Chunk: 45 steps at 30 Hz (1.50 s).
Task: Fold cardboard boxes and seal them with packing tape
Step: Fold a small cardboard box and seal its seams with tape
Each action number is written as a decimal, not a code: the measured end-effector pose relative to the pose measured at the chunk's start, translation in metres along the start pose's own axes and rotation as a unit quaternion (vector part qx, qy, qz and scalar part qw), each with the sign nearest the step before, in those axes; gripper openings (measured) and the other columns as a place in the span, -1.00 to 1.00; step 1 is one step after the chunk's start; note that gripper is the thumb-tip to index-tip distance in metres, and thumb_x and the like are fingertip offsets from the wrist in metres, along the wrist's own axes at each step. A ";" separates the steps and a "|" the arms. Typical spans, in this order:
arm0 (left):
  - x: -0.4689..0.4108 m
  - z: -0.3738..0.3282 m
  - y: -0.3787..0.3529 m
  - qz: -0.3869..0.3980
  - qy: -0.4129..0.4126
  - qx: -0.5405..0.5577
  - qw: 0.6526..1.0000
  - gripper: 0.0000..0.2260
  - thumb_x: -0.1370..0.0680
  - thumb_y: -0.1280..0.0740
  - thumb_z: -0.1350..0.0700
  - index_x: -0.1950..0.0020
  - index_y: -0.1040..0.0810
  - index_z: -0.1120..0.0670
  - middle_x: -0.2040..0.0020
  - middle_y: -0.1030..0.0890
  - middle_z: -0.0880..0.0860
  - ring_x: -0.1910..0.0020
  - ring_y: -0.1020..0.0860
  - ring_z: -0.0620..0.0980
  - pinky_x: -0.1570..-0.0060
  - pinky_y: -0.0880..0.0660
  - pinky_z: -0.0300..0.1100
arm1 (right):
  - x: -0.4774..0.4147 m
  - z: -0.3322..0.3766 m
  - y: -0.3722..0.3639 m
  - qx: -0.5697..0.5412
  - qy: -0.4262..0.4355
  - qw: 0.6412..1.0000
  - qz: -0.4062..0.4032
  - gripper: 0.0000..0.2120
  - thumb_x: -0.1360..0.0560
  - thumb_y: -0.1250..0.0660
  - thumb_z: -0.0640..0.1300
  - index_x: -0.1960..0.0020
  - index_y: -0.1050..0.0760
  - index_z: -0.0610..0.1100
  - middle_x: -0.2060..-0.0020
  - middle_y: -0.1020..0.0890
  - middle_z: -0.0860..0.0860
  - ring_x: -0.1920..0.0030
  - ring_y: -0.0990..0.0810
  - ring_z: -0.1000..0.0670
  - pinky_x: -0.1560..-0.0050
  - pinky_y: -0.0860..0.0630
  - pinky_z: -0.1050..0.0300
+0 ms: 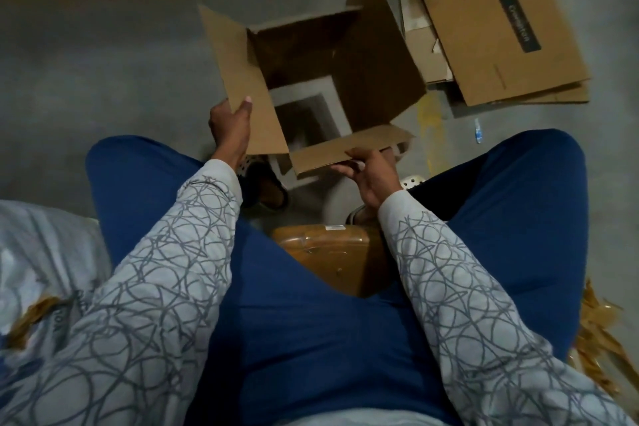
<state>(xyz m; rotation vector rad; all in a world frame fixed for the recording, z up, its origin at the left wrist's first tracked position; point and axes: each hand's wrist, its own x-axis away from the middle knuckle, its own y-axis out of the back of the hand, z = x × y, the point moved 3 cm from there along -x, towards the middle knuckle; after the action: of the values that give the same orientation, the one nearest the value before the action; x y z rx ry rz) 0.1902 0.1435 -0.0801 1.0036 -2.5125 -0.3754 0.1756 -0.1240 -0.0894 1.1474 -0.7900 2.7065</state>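
I hold an open cardboard box [373, 66] in the air in front of my knees, above the grey floor [103, 62], with its mouth turned up toward me. All four top flaps stand spread outward, and the lower end looks open too, since something pale shows through the middle.

My left hand [230, 124] grips the near corner of the left flap [242, 79], with the thumb on the inner face and the fingers curled behind it. My right hand [368, 173] pinches the edge of the near flap [349, 149], thumb on top and fingers underneath.

At the far right corner of the floor lies a stack of flattened boxes [491, 28]; the top one carries a dark label. That stack sits just beside my box but does not touch it.

A dark slipper [268, 188] rests on the floor below the box, between my blue trouser legs. At the left edge a white sack [45, 252] lies beside my thigh. Crumpled brown strips [598, 339] lie at the right edge.
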 end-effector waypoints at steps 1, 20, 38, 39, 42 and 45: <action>-0.003 -0.001 0.000 0.011 -0.012 -0.004 1.000 -0.80 -0.60 -0.39 0.02 -0.20 -0.64 0.03 -0.08 -0.67 -0.04 -0.09 -0.63 0.01 -0.22 -0.58 0.00 | 0.000 0.002 -0.003 0.027 0.017 0.999 0.014 -0.53 -0.57 -0.25 -0.42 -0.42 -0.27 -0.15 -0.15 -0.56 -0.22 -0.05 -0.68 -0.28 -0.05 -0.67 -0.20; 0.001 0.027 -0.014 0.078 0.105 -0.059 0.990 -0.66 -0.61 -0.37 0.08 -0.39 -0.54 0.08 -0.22 -0.63 0.04 -0.18 -0.59 0.08 -0.18 -0.52 -0.12 | -0.025 -0.025 0.000 -0.008 -0.045 0.998 -0.031 -0.46 -0.54 -0.29 -0.40 -0.49 -0.26 -0.22 -0.35 -0.42 -0.38 -0.14 -0.61 -0.36 0.09 -0.68 -0.14; 0.078 0.055 -0.070 0.344 -0.221 -0.616 0.673 -0.23 -0.67 -0.18 -0.19 -0.66 0.24 0.02 -0.64 0.31 0.12 -0.62 0.27 0.22 -0.58 0.23 0.16 | -0.039 -0.035 -0.009 0.231 -0.055 0.967 0.094 -0.66 -0.67 -0.20 -0.14 -0.43 -0.39 0.04 -0.07 -0.60 0.04 0.04 -0.51 0.11 -0.03 -0.46 0.14; 0.076 0.059 -0.073 0.360 -0.200 -0.622 0.666 -0.23 -0.66 -0.18 -0.19 -0.67 0.23 0.00 -0.64 0.31 0.11 -0.62 0.25 0.23 -0.58 0.22 0.16 | -0.038 -0.038 -0.006 0.280 -0.046 0.955 0.088 -0.58 -0.66 -0.23 -0.14 -0.50 -0.36 0.02 -0.26 -0.56 -0.01 -0.15 -0.52 0.03 -0.21 -0.46 0.06; 0.070 0.066 -0.078 0.395 -0.170 -0.628 0.649 -0.23 -0.65 -0.20 -0.20 -0.67 0.22 -0.03 -0.65 0.28 0.09 -0.63 0.20 0.24 -0.59 0.21 0.12 | -0.034 -0.044 0.002 0.374 -0.028 0.924 0.070 -0.54 -0.61 -0.33 -0.12 -0.50 -0.40 -0.05 -0.44 -0.46 -0.08 -0.41 -0.44 -0.11 -0.45 -0.38 -0.15; 0.068 0.054 -0.084 0.389 -0.162 -0.590 0.689 -0.25 -0.66 -0.21 -0.18 -0.68 0.14 0.01 -0.68 0.14 0.10 -0.64 0.11 0.20 -0.59 0.17 0.12 | -0.031 -0.035 0.005 0.463 0.027 0.885 0.047 -0.53 -0.58 -0.38 -0.03 -0.47 -0.44 -0.07 -0.42 -0.50 -0.09 -0.40 -0.46 -0.13 -0.45 -0.38 -0.12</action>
<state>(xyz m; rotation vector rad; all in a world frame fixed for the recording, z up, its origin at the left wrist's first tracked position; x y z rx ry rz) 0.1705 0.0418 -0.1423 -0.6610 -1.9344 -1.6344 0.1732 -0.1071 -0.1334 1.1259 0.5819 3.2355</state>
